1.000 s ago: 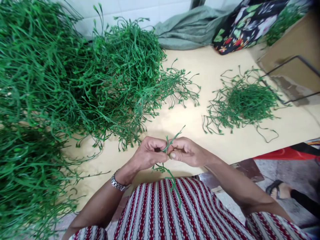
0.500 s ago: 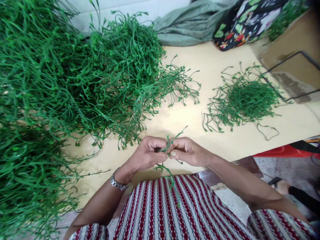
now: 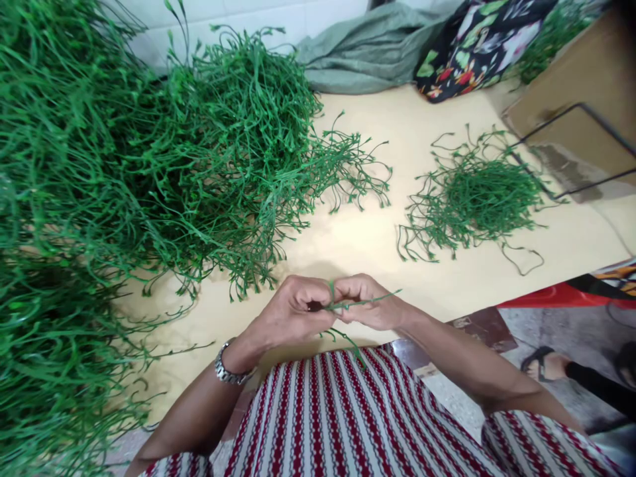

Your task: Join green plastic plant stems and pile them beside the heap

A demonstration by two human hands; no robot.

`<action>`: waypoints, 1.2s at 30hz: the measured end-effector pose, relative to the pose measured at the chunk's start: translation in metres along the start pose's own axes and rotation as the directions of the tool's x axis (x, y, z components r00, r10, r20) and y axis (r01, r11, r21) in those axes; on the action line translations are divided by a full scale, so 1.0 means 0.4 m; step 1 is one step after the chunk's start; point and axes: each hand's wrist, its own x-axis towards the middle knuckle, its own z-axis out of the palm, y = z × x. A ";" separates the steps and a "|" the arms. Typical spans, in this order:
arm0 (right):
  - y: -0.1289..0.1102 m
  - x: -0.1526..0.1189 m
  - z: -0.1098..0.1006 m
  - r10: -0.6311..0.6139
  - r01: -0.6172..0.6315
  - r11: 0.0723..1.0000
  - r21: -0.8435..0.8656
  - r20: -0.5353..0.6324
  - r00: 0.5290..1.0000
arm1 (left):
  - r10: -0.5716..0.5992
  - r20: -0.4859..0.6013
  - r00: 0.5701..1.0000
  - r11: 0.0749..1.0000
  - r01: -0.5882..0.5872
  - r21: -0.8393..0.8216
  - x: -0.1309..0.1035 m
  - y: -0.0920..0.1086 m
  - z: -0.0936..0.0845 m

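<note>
My left hand (image 3: 303,308) and my right hand (image 3: 365,301) meet fingertip to fingertip over the near edge of the table. Both are closed in a pinch on a thin green plastic stem (image 3: 373,301), which lies across the right fingers and points right. Another part of the greenery (image 3: 352,341) hangs below the hands in front of the striped shirt. The fingers hide where the pieces meet. To the left and beyond spreads a large heap of green stems (image 3: 238,152). A smaller pile of stems (image 3: 489,195) lies to the right.
A grey-green cloth sack (image 3: 368,53) and a black floral cloth (image 3: 477,50) rest along the tiled wall. A cardboard box (image 3: 581,99) with a black wire frame (image 3: 556,126) stands at the far right of the table (image 3: 348,245). Another person's foot (image 3: 544,364) shows on the floor.
The stem between my fingers has swung from pointing up and right to lying nearly level across my right hand. The hanging greenery has shifted right and up. The view has moved slightly.
</note>
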 end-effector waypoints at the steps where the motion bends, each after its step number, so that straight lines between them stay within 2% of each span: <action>1: 0.004 -0.001 0.007 0.006 -0.005 0.999 0.044 -0.013 1.000 | -0.008 0.000 1.000 0.997 0.008 -0.075 0.001 -0.005 0.001; 4: 0.017 -0.005 0.029 -0.003 0.012 0.977 0.212 -0.041 0.999 | -0.049 -0.019 0.999 0.973 0.044 -0.226 0.003 -0.019 -0.001; 6: 0.022 -0.007 0.040 -0.044 0.058 0.944 0.326 -0.052 0.998 | -0.072 -0.075 0.995 0.955 0.048 -0.292 0.005 -0.026 -0.008; 8: 0.015 -0.010 0.036 -0.102 0.121 0.931 0.346 -0.073 0.992 | -0.082 -0.139 0.987 0.944 0.032 -0.329 0.008 -0.029 -0.017; 10: -0.006 -0.017 0.008 -0.148 0.178 0.969 0.173 -0.169 0.974 | -0.088 -0.141 0.986 0.943 0.036 -0.332 0.013 -0.029 -0.025; 12: -0.037 -0.032 -0.045 -0.217 0.160 0.969 -0.187 -0.348 0.912 | -0.109 -0.116 0.987 0.943 0.066 -0.326 0.018 -0.028 -0.030; 13: -0.054 -0.043 -0.079 -0.285 0.102 0.912 -0.397 -0.437 0.853 | -0.121 -0.113 0.986 0.941 0.077 -0.329 0.019 -0.028 -0.031; 14: -0.068 -0.055 -0.117 -0.374 0.007 0.807 -0.590 -0.502 0.780 | -0.129 -0.118 0.985 0.940 0.084 -0.332 0.020 -0.029 -0.032; 15: -0.079 -0.068 -0.157 -0.470 -0.113 0.664 -0.739 -0.530 0.706 | -0.134 -0.126 0.983 0.939 0.085 -0.334 0.020 -0.030 -0.033; 16: -0.086 -0.082 -0.198 -0.549 -0.243 0.501 -0.830 -0.523 0.652 | -0.132 -0.131 0.983 0.939 0.081 -0.335 0.020 -0.031 -0.034; 17: -0.088 -0.095 -0.236 -0.599 -0.373 0.341 -0.863 -0.505 0.621 | -0.125 -0.133 0.983 0.939 0.073 -0.337 0.019 -0.032 -0.034; 19: -0.082 -0.114 -0.299 -0.605 -0.573 0.087 -0.815 -0.500 0.620 | -0.118 -0.146 0.982 0.929 0.057 -0.365 0.018 -0.034 -0.036; 21: -0.074 -0.121 -0.330 -0.575 -0.637 -0.024 -0.770 -0.511 0.639 | -0.139 -0.172 0.975 0.897 0.051 -0.439 0.018 -0.035 -0.037; 22: -0.073 -0.119 -0.328 -0.582 -0.630 -0.027 -0.776 -0.500 0.641 | -0.163 -0.179 0.970 0.871 0.056 -0.488 0.019 -0.035 -0.037; 24: -0.081 -0.103 -0.289 -0.642 -0.527 0.053 -0.848 -0.433 0.633 | -0.220 -0.190 0.957 0.805 0.069 -0.589 0.021 -0.034 -0.033; 26: -0.096 -0.074 -0.212 -0.669 -0.275 0.217 -0.937 -0.348 0.657 | -0.256 -0.225 0.940 0.753 0.047 -0.657 0.024 -0.034 -0.027; 27: -0.103 -0.057 -0.167 -0.637 -0.103 0.323 -0.941 -0.296 0.712 | -0.259 -0.249 0.933 0.742 0.027 -0.670 0.025 -0.034 -0.022; 28: -0.106 -0.039 -0.122 -0.567 0.060 0.441 -0.896 -0.226 0.792 | -0.253 -0.273 0.928 0.742 0.005 -0.671 0.026 -0.034 -0.018; 29: -0.105 -0.021 -0.081 -0.503 0.163 0.531 -0.832 -0.155 0.850 | -0.244 -0.297 0.923 0.751 -0.014 -0.660 0.026 -0.035 -0.014; 31: -0.092 0.007 -0.020 -0.450 0.237 0.641 -0.730 -0.106 0.887 | -0.227 -0.328 0.917 0.774 -0.035 -0.633 0.025 -0.037 -0.009; 32: -0.082 0.015 -0.002 -0.444 0.239 0.665 -0.708 -0.118 0.888 | -0.225 -0.337 0.914 0.783 -0.037 -0.621 0.023 -0.039 -0.008; 36: -0.052 0.020 0.010 -0.427 0.217 0.728 -0.650 -0.183 0.886 | -0.218 -0.322 0.921 0.797 -0.022 -0.603 0.017 -0.045 -0.016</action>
